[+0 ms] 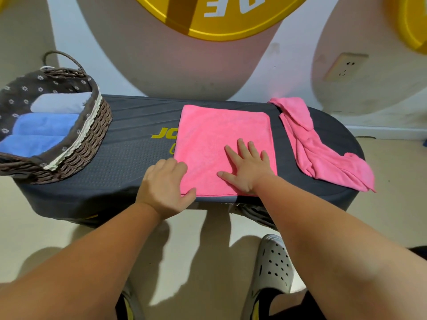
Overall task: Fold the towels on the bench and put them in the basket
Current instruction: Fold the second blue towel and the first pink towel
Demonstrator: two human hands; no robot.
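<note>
The pink towel [221,139] lies flat on the desk [129,158], well apart from the basket [92,137]. The right hand [247,167] presses its far-from-basket half with fingers straight and spread, and the left hand [164,183] curls its fingers over the basket-side near corner, seemingly pinching it, though the fingertips are hidden. If that pinch takes too little cloth or the flat hand drags, the fold could go skewed, and an elbow might sweep the crumpled towel [323,153], farthest from the basket, off the rim.
</note>
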